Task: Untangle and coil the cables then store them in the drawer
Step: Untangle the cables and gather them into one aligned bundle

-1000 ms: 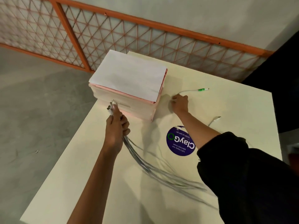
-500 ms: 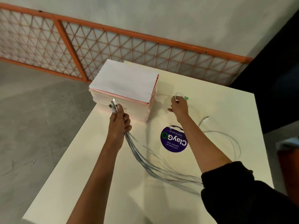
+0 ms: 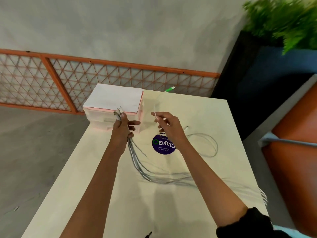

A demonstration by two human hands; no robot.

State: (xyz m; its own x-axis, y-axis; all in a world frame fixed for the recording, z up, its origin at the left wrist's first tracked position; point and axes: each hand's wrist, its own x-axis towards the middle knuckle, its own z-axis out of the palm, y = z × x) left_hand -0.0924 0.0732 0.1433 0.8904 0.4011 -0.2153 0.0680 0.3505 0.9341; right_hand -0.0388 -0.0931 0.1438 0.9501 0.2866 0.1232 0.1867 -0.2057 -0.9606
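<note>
A: How will those cables handle?

B: They look light, limp and a little springy, so they would slip easily. Nearest, the bundle of grey cables (image 3: 136,163) sprawls across the desk (image 3: 103,194), tails running toward its right edge. The best hold is probably close to the plugs, where each cable is stiffest.

A: And the person's hands?

B: The left hand (image 3: 122,128) is wrapped round that bundle, with the plugs poking out above the fist. Just beside it, the right hand (image 3: 169,125) pinches a thin white cable (image 3: 154,109) between thumb and forefinger. That cable rises to a green-tipped plug (image 3: 170,88).

A: Anything loose?

B: A loose loop (image 3: 216,146) lies on the desk right of the right hand, untouched. Farthest, the drawer unit (image 3: 113,100) stands just behind the left hand, and its drawers appear closed.
</note>
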